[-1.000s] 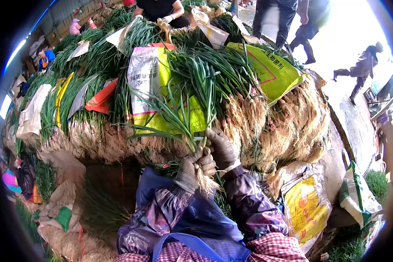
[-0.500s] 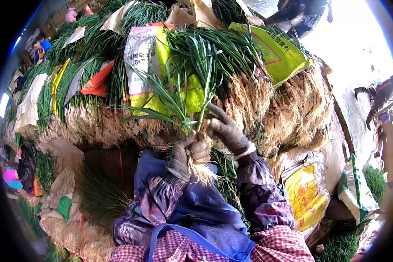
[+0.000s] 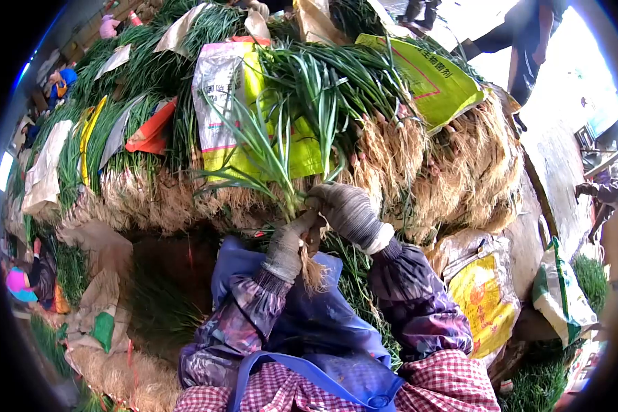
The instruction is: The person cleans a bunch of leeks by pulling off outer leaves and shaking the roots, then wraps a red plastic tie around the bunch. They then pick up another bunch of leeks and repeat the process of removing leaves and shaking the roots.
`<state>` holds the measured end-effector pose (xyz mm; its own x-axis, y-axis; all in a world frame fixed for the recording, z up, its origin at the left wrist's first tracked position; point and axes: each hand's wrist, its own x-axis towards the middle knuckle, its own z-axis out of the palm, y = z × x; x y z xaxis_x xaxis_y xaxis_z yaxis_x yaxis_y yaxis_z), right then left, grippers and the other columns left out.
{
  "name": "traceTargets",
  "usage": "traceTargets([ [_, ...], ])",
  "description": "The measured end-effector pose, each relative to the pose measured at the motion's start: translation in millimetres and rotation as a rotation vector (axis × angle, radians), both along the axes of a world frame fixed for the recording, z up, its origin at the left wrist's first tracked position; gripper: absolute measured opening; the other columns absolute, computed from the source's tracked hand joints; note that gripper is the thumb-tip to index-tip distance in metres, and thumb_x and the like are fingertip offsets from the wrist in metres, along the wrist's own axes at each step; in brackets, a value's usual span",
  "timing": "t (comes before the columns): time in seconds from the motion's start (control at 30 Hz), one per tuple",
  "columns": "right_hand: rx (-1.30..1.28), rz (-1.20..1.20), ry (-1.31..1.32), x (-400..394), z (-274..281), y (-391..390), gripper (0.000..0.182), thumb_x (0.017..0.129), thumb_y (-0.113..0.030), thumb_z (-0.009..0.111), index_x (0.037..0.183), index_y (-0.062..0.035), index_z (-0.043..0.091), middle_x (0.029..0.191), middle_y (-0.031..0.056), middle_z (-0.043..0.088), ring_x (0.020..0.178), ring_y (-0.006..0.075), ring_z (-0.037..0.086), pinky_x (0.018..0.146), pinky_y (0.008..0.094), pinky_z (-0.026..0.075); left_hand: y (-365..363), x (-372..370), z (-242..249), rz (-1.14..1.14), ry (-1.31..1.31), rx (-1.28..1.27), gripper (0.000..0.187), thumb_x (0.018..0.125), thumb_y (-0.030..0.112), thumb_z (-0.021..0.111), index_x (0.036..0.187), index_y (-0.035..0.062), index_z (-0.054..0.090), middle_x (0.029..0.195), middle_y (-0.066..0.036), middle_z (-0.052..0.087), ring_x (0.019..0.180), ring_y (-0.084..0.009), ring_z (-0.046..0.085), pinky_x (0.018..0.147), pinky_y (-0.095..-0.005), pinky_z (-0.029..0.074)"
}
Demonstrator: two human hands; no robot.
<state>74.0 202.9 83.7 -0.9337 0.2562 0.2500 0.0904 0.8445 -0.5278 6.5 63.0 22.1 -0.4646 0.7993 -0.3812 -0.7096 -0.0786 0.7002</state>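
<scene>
My left hand [image 3: 285, 246], in a dirty grey knit glove, is closed around the lower stalks of a small bunch of scallions [image 3: 281, 182]. Their green leaves fan upward, and pale stringy roots [image 3: 314, 273] hang below the fingers. My right hand [image 3: 348, 211], gloved the same way, bends over the stalks from the right. Its fingers curl in against the bunch beside the left hand; the fingertips are partly hidden. Behind the bunch lies a yellow and white printed sack [image 3: 220, 103] on top of the piled scallions.
A long heap of scallions [image 3: 353, 75] with roots facing me [image 3: 460, 175] spans the front. A green-yellow sack [image 3: 429, 82] lies on it. A yellow-printed sack [image 3: 484, 295] and a white-green bag [image 3: 563, 295] are at right. Other people [image 3: 529, 48] are around the edges.
My right hand has moved down and left onto the stalks, its fingers now curled in. The roots hang narrower and lower. At the upper right, a person has shifted.
</scene>
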Motion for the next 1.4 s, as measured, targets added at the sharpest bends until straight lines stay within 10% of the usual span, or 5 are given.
traceTargets([
  [0.13, -1.697, -0.02, 0.698, 24, -9, 39, 0.021, 0.091, -0.027, 0.056, 0.091, -0.0065, 0.058, 0.065, -0.002, 0.052, 0.056, 0.0079, 0.045, 0.049, 0.023, 0.037, -14, -2, 13, 0.034, -0.118, 0.064, 0.028, 0.09, 0.033, 0.058, 0.076, 0.0102, 0.05, 0.053, 0.002, 0.042, 0.04, -0.0099, 0.038, 0.036, -0.0228, 0.027],
  [0.27, 0.072, -0.21, 0.004, 42, -26, 34, 0.046, 0.079, -0.027, 0.071, 0.12, -0.0141, 0.057, 0.074, 0.0064, 0.064, 0.056, 0.0179, 0.057, 0.052, 0.0319, 0.046, -13, 1, 15, -0.007, 0.017, 0.044, 0.026, 0.09, 0.033, 0.059, 0.085, 0.0077, 0.056, 0.053, 0.002, 0.047, 0.04, -0.0095, 0.041, 0.036, -0.0225, 0.03],
  [0.47, 0.331, -0.117, 0.019, 0, -27, 14, 0.019, 0.081, -0.028, 0.065, 0.087, -0.01, 0.06, 0.056, 0.0083, 0.052, 0.052, 0.0258, 0.055, 0.048, 0.0373, 0.044, -7, 2, 21, 0.084, 0.005, -0.072, 0.025, 0.09, 0.03, 0.058, 0.084, 0.0056, 0.059, 0.053, 0.001, 0.05, 0.039, -0.0093, 0.045, 0.036, -0.0218, 0.033],
  [0.7, 0.365, 0.156, -1.165, 77, -64, 27, 0.046, 0.081, -0.053, 0.059, 0.105, -0.0146, 0.065, 0.068, 0.0061, 0.065, 0.06, 0.0226, 0.062, 0.056, 0.0377, 0.05, -16, -27, 28, 0.127, -0.076, 0.362, 0.025, 0.089, 0.034, 0.059, 0.093, 0.0091, 0.057, 0.059, 0.004, 0.043, 0.048, -0.0083, 0.042, 0.043, -0.0222, 0.036],
  [1.4, -1.412, -0.138, 0.181, -30, -29, -2, 0.018, 0.088, -0.023, 0.063, 0.091, -0.0054, 0.065, 0.069, -0.0047, 0.057, 0.055, 0.0026, 0.044, 0.049, 0.0163, 0.033, -2, -11, -2, -0.145, -0.36, 0.291, 0.023, 0.092, 0.028, 0.055, 0.102, 0.0068, 0.054, 0.076, -0.006, 0.06, 0.057, -0.0152, 0.053, 0.045, -0.0246, 0.039],
])
